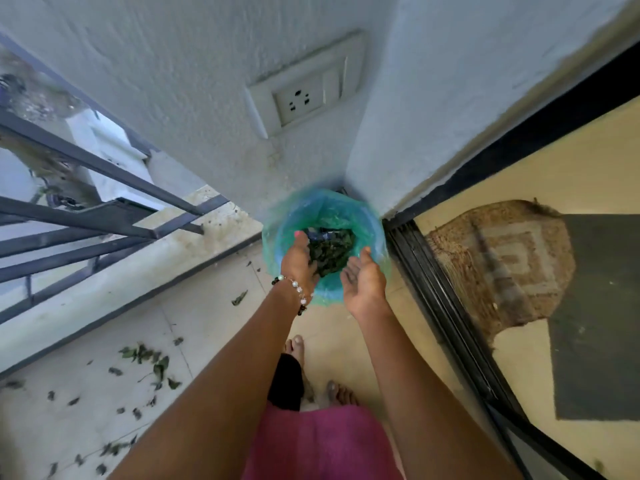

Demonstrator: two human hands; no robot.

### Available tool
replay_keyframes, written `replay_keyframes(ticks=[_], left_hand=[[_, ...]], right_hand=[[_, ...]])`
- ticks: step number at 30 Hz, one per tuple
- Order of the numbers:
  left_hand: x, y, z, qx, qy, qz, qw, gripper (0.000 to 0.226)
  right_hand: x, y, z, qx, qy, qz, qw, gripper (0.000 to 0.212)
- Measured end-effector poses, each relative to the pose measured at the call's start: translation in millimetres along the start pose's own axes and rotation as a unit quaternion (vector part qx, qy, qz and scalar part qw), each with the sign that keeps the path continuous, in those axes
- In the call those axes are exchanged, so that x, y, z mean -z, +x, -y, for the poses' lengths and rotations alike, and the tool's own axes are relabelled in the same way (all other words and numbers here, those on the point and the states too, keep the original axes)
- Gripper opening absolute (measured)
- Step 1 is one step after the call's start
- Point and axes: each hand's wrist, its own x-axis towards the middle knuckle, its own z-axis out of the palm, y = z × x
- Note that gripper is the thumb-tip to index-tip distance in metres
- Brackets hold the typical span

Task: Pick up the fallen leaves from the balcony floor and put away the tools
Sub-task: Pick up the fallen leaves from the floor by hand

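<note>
Both hands reach over a bin lined with a green plastic bag in the balcony corner. The left hand, wearing a beaded bracelet, has a wide grip, fingers straight over the dark leaves in the bin. The right hand is palm up, its grip wide and holding nothing. Fallen leaves lie scattered on the tiled floor by the railing.

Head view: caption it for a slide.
Both hands drop leaves into a green-lined bin; more litter the floor.
</note>
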Motion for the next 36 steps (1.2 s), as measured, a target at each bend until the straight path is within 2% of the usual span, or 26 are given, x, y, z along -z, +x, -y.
replay_keyframes(ticks=[3,5,7,9,13,15,17,19,24,27,30,36], left_hand=[[1,-46,-5,-0.027,0.128,0.002,0.991,0.042],[0,-85,-9,-0.028,0.171,0.018,0.985,0.036],[-4,-132,-15,-0.037,0.208,0.027,0.977,0.023],[-8,-177,-16,-0.051,0.251,0.034,0.966,0.016],[-16,-256,-3,-0.139,0.402,0.068,0.902,0.028],[-24,-294,10,-0.192,0.464,0.085,0.861,0.023],[-33,-316,32,-0.240,0.527,0.113,0.807,0.015],[-46,-329,61,-0.282,0.581,0.146,0.750,0.022],[-77,-417,160,-0.364,0.710,0.255,0.547,0.032],[-85,-464,243,-0.381,0.736,0.319,0.460,0.025],[-80,-503,335,-0.395,0.764,0.370,0.353,0.030],[-44,-570,508,-0.384,0.772,0.461,0.212,0.031]], right_hand=[[7,-63,12,0.030,-0.021,0.007,0.999,0.037],[17,-111,23,0.064,-0.067,-0.010,0.996,0.030],[25,-167,35,0.100,-0.123,-0.023,0.987,0.014],[39,-218,46,0.148,-0.191,-0.041,0.970,0.010],[86,-302,61,0.275,-0.312,-0.083,0.906,0.014],[116,-344,63,0.312,-0.319,-0.116,0.887,0.016],[150,-384,61,0.335,-0.299,-0.158,0.879,0.018],[190,-414,54,0.344,-0.269,-0.200,0.877,0.018],[309,-471,1,0.339,-0.133,-0.345,0.865,0.019],[385,-504,-44,0.309,-0.062,-0.406,0.858,0.024],[460,-536,-96,0.282,0.000,-0.460,0.842,0.022],[588,-590,-195,0.225,0.068,-0.544,0.805,0.019]])
